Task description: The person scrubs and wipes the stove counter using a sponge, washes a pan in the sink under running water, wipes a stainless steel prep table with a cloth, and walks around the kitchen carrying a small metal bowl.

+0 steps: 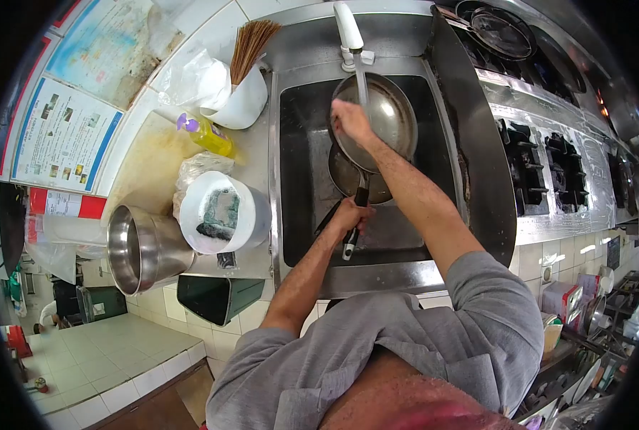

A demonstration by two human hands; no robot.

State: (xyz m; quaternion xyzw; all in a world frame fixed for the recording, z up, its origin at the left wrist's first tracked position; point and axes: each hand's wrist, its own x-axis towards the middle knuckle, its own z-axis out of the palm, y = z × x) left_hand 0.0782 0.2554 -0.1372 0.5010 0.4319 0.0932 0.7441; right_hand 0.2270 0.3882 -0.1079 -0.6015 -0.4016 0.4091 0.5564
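A kitchen, prob. a commercial one (judged by the wide stovetop point(567, 218) & the printed sheet point(69, 136) posted on the wall point(215, 32)), is shown. Burners point(524, 168) are set on the R, frying pans point(397, 118) are held in a deep sink point(416, 233) w/ a tap point(348, 29), a steel pot point(165, 251) & pump bottle point(215, 140) are kept on the desk point(253, 147), and shelves point(584, 344) are packed w/ kitchenware.

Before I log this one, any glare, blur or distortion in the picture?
Head view: fisheye bending with black corners; head view: a bright glare spot on the upper pan; head view: the right hand looks slightly blurred.
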